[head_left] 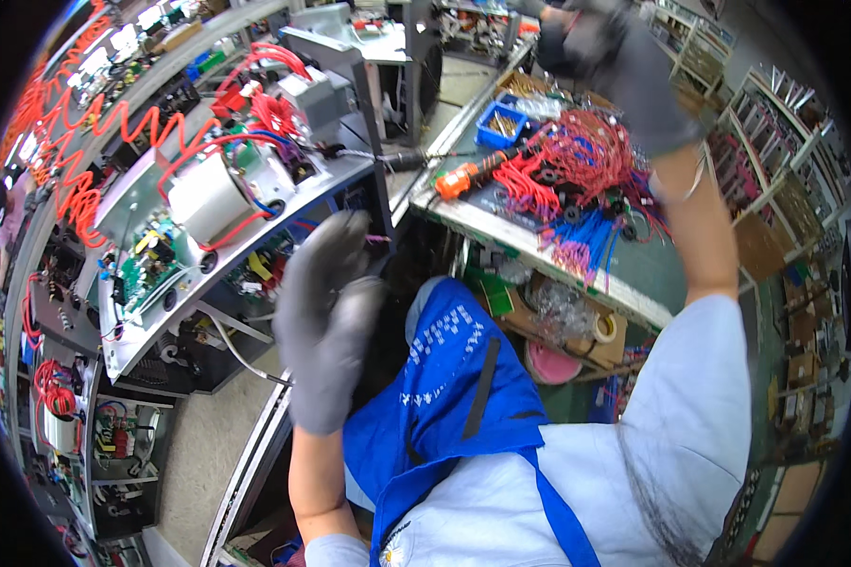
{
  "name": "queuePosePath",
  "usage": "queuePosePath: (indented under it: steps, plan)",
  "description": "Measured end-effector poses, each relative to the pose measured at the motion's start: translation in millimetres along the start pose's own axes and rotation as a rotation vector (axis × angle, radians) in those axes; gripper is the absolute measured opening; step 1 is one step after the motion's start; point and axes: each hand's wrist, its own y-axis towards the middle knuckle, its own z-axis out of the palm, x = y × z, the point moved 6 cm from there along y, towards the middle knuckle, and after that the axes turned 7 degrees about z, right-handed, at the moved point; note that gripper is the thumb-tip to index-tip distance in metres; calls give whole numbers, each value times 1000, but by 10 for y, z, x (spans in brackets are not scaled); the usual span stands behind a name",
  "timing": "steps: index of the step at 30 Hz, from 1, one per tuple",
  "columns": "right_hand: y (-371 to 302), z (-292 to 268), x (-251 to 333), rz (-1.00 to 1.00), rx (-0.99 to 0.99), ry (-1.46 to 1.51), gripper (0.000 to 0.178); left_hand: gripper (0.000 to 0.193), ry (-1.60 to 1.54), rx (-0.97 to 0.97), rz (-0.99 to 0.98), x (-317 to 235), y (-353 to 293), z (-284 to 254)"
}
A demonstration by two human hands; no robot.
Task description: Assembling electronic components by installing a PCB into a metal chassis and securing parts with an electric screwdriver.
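- My left hand (326,321), grey knit glove, is raised in front of my chest, fingers loosely spread and holding nothing; it is nearest the front edge of the tilted grey chassis (246,236).
- My right hand (633,80), same glove, is lifted high over the bench; it is blurred, so I cannot tell whether it is open or closed on anything.
- Tilted grey chassis: an open metal tray to my left, holding a white cylindrical component (206,198), a green circuit board (151,265), red leads (255,118) and a grey box-shaped module (312,94).
- Red wire bundle (577,156): lies on the green-topped bench (633,274), just below my right hand, with a blue wire bundle (591,236) beside it.
- Orange-handled power screwdriver (468,175): lies on the bench left of the red bundle, its tip pointing toward the chassis.
- Blue plastic bin (501,123): behind the screwdriver, holding small brass-coloured parts, too small to identify.
- Handling note, my judgement: pull one lead clear of the tangle before lifting, and keep my left hand free to steady the chassis.
- Under the bench: a tape roll (605,328) and clear bags on a shelf.
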Motion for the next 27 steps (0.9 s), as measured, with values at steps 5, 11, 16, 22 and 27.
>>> queuePosePath:
  steps: [5, 11, 16, 22, 27]
  plan:
    - [-1138, 588, -1131, 558, -3, 74, 32, 71, 61, 309, 125, 495, 336, 828]
    - [-1114, -562, -1719, 800, -340, 537, 14, 30, 194, 655, -259, 1074, -270, 959]
    - [-997, -3297, -2137, 687, -795, 443, 17, 30, -102, 1092, -701, 702, -735, 528]
    - [-1209, -4197, -2026, 579, -932, 173, 18, 24, -578, 170, -132, 157, -1080, -856]
    - [-672, -2393, -1928, 728, -328, 7, 29, 26, -1114, -128, 495, -819, -1338, -1777]
